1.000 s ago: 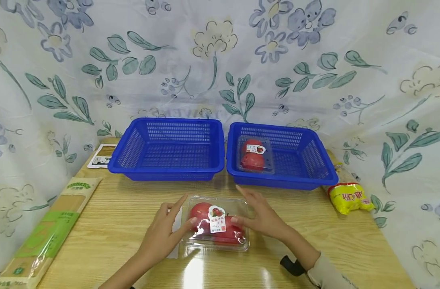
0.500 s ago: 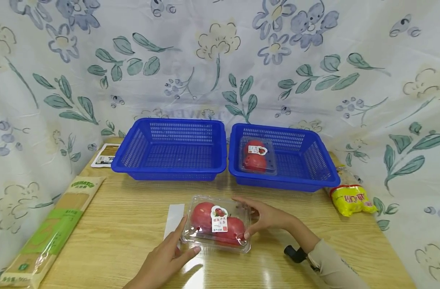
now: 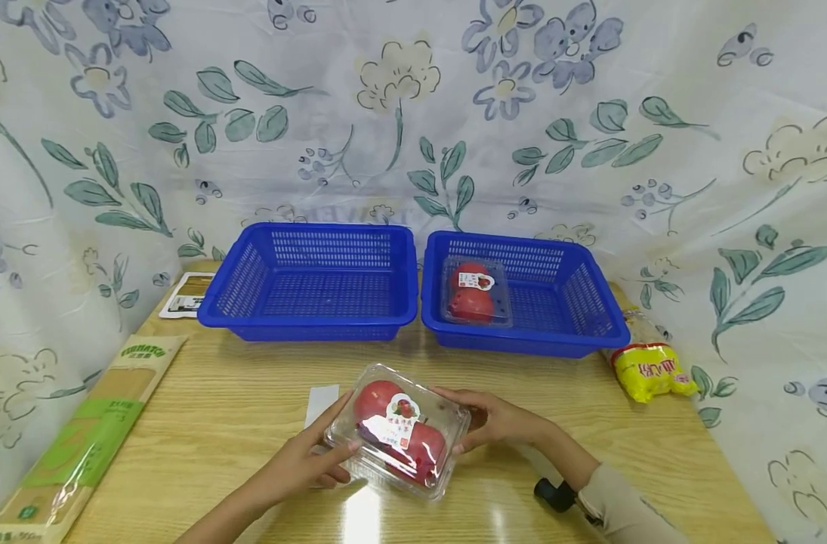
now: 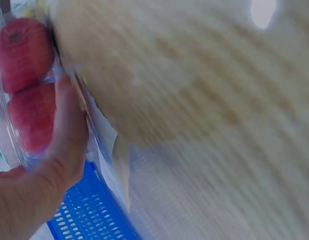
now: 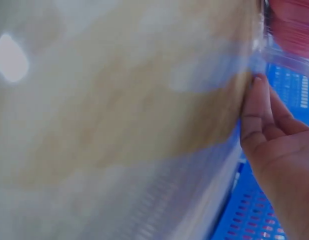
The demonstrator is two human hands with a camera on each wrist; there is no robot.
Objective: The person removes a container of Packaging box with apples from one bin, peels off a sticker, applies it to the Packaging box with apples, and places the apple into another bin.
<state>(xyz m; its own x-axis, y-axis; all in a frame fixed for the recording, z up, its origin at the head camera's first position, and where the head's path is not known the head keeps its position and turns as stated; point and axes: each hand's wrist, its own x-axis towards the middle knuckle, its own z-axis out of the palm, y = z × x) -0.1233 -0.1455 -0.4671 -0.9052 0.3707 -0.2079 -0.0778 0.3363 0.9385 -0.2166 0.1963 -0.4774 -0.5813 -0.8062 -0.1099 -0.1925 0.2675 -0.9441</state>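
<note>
A clear plastic box (image 3: 448,412) of red apples (image 3: 378,399), with a white label on its lid, sits turned at an angle between both hands in the head view. My left hand (image 3: 311,459) grips its left front corner, the thumb at the near edge. On the opposite side, my right hand (image 3: 498,420) holds the right edge between thumb and fingers. The left wrist view has the left hand (image 4: 54,150) right against the box (image 4: 9,137). In the right wrist view, the right hand (image 5: 279,140) has its fingertips at the box's edge (image 5: 289,61).
Two blue baskets (image 3: 304,331) stand behind; the right basket (image 3: 522,344) contains another apple box (image 3: 498,295). A white paper strip (image 3: 321,400) lies left of the held box. A noodle packet (image 3: 94,423) is far left, a yellow bag (image 3: 651,372) right, a flat packet (image 3: 182,296) back left.
The box has turned clockwise, its right end coming nearer. Both hands have gone from resting around it to gripping its sides. The baskets have stayed in place.
</note>
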